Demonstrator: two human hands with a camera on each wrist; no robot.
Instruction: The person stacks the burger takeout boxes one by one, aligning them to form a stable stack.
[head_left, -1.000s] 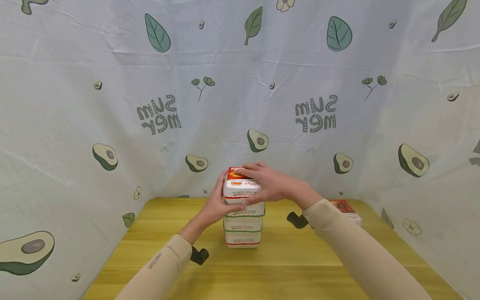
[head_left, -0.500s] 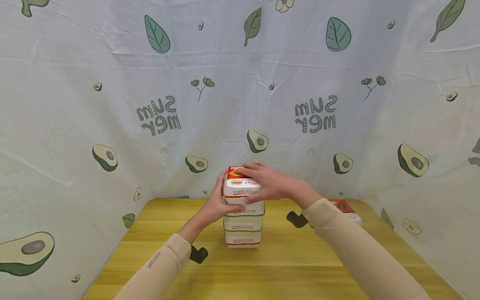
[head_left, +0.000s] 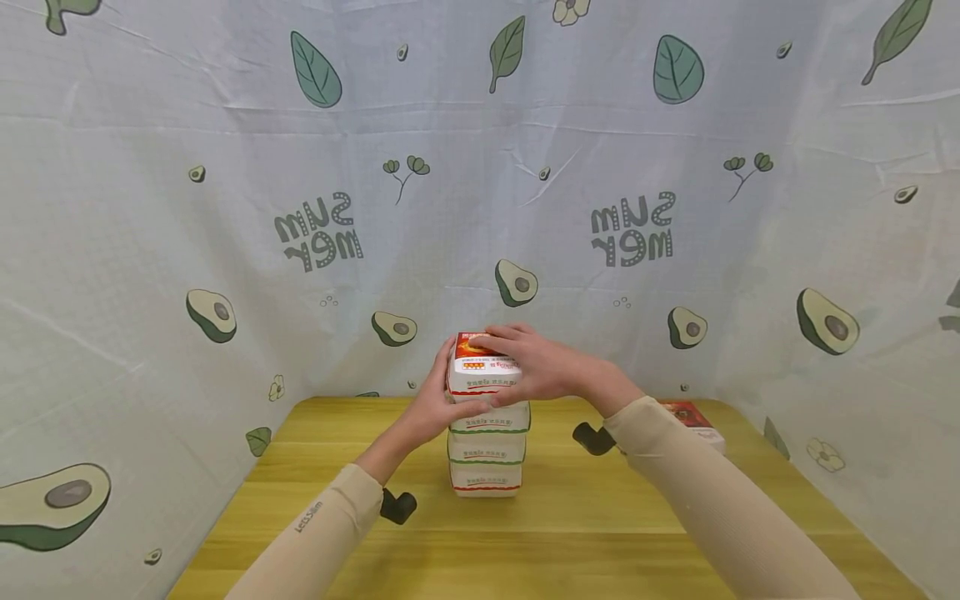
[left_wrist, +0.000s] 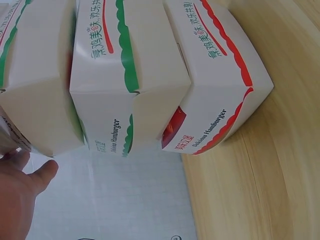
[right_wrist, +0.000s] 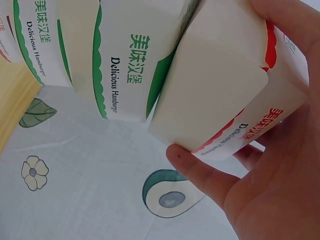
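A white hamburger box with red trim (head_left: 482, 382) tops a stack of paper boxes in the middle of the table. My left hand (head_left: 431, 410) grips its left side, thumb across the front. From the right, my right hand (head_left: 551, 367) holds the same box, fingers over its red printed top and thumb low on the front. In the right wrist view, the top box (right_wrist: 215, 80) stands at a slight angle to the green-trimmed box (right_wrist: 125, 65) below. Beneath are green-trimmed boxes (head_left: 487, 451) and a red-trimmed bottom box (head_left: 484, 481). My left fingers are mostly hidden behind the box.
Another red-topped box (head_left: 696, 423) lies at the back right of the wooden table (head_left: 525, 558), partly behind my right sleeve (head_left: 720, 492). A pale curtain printed with avocados (head_left: 517, 283) hangs behind and at both sides. Black wrist mounts (head_left: 398, 507) stick out near each sleeve.
My left thumb has shifted slightly upward on the front of the stack. Both hands otherwise keep their places on the top box, and the stack stands as before.
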